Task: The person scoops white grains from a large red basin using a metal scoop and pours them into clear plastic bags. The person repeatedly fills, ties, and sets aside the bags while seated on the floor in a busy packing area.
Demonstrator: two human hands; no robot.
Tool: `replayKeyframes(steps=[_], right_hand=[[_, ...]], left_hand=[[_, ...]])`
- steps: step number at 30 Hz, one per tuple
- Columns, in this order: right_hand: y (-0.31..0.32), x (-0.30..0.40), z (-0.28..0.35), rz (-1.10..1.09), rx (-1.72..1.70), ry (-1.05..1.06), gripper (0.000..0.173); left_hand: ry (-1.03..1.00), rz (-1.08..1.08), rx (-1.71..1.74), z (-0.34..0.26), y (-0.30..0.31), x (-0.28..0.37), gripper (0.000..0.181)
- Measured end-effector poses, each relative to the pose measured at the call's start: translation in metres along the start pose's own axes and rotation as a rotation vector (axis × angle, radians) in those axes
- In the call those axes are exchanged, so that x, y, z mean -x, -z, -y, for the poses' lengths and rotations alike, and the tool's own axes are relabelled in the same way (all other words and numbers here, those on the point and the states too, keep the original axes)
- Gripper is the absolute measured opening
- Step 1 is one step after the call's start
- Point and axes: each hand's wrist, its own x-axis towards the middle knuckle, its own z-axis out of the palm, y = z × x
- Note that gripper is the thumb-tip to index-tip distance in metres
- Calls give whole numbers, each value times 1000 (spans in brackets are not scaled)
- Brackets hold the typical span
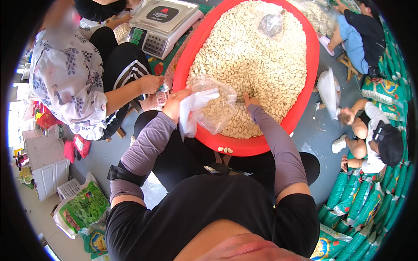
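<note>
A big red plastic tub (183, 73) full of pale, flat seeds (248, 49), which look like pumpkin seeds, stands before me. Gripped at its edge by my left hand (176, 103), a clear plastic bag (225, 112) with a white part spreads over the tub's near left side. My right hand (250, 101) reaches into a hollow in the seeds, close to the bag's right end. Its fingers are mostly hidden, and a small dark patch beside them is unclear. Another clear bag (271, 24) lies on the seeds at the far end.
At my left a seated person (72, 81) handles a small bag beside a digital weighing scale (156, 26). Two people (375, 140) sit at the right near stacked green sacks (356, 199). Several loose seeds (225, 150) lie on the tub's near rim.
</note>
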Motion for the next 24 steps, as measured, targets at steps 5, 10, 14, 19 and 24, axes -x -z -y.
replayKeyframes(steps=[5,10,14,19,24], right_hand=[[-13,-20,-38,-161,29,332,72],[21,-19,-70,-236,-70,500,71],[67,-2,-75,-145,-225,507,63],[116,47,-61,43,-422,299,61],[170,98,-55,121,-574,286,51]], left_hand=[[-37,-65,-19,-5,-10,2,40],[-1,-128,-36,-15,-24,-4,38],[-10,-113,-169,-14,-20,-32,37],[-37,-24,-243,-6,-22,-60,44],[31,-48,-309,-19,-55,-71,41]])
